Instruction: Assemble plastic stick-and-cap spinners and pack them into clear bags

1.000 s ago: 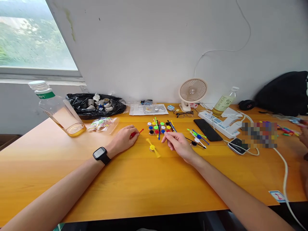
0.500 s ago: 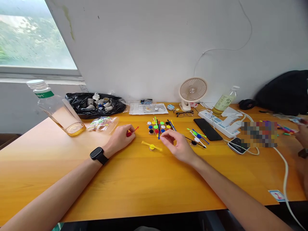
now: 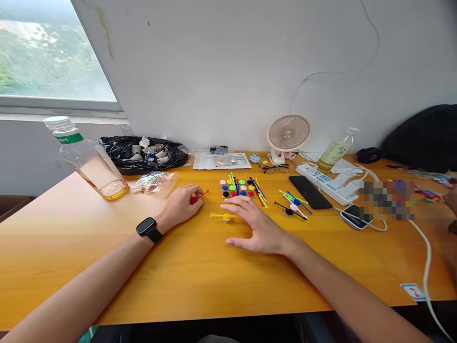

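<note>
My left hand (image 3: 183, 204) rests on the table, its fingers closed on a red arrow spinner (image 3: 194, 199) whose tip sticks out to the right. A yellow arrow spinner (image 3: 226, 218) on a round base stands between my hands. Over its right end hovers my right hand (image 3: 259, 227), fingers and thumb spread, with nothing held. Just beyond lie several coloured round spinner bases (image 3: 243, 187) in rows, with loose arrows (image 3: 258, 190) on and beside them. To the right of my right hand are a few spinners with arrows in green, blue, white and black (image 3: 293, 206).
A large bottle (image 3: 94, 166), a clear bag of coloured pieces (image 3: 153, 183) and a black bag (image 3: 143, 155) are at left. A fan (image 3: 288, 134), glasses (image 3: 275, 168), phone (image 3: 309, 192), power strip (image 3: 326, 183) and cables stand behind and right. Part of another person's hand shows far right.
My right hand has opened from a curled, nearly pinched pose to spread fingers and come lower and nearer. The yellow spinner's arrow has turned to lie more level. My left hand stays put.
</note>
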`<state>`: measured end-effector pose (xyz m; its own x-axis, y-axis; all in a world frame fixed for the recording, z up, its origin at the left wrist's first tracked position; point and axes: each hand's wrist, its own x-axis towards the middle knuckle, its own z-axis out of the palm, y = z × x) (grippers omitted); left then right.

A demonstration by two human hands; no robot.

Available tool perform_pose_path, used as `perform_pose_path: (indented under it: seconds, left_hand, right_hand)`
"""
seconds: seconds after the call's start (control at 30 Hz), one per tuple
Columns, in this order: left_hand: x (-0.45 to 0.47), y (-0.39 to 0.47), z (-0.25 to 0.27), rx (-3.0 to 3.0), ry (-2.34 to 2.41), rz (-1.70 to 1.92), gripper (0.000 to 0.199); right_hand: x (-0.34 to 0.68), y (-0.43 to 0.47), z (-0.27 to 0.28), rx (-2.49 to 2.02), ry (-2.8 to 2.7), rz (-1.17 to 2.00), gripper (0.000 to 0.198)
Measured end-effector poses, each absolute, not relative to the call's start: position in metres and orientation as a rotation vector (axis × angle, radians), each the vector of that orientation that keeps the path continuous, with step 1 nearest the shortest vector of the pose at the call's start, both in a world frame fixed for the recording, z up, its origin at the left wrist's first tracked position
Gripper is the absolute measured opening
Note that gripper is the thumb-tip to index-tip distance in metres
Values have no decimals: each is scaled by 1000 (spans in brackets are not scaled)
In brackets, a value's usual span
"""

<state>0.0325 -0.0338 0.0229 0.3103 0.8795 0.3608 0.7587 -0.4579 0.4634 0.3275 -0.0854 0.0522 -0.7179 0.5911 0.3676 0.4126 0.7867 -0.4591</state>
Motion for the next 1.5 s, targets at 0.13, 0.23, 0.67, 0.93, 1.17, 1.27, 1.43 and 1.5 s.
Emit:
perform_pose_path:
  seconds: [0.13,0.23,0.67,0.93,1.17,1.27,1.43,1.5]
  left_hand:
    - [33,-34,22,2382,1508,848,18]
    - [32,-33,20,2386,1513,853,17]
    - [51,-55,29,2479,1184,775,18]
    - [66,-73,41,2384,873,703,33]
    - [63,-72,42,2239,812,782,32]
    - [66,-70,39,2244,754,808,18]
    - [70,-69,32,2375,722,783,21]
    - [71,-69,30,2412,756,771,22]
  right_hand:
    - [327,-87,49,-737,-2522,491,78]
    - [327,-88,47,-747,-2561,497,72]
    - [369,-76,76,-1096,-2659,423,21]
    - [398,-60,86,-1431,-2530,133,28]
    - [350,-75,62,-1077,-2573,232,26]
    - [339,-77,51,-1059,-2622,217,26]
    - [336,-74,46,-1120,-2538,342,16]
    - [336,-73,44,-1146,-2484,400,13]
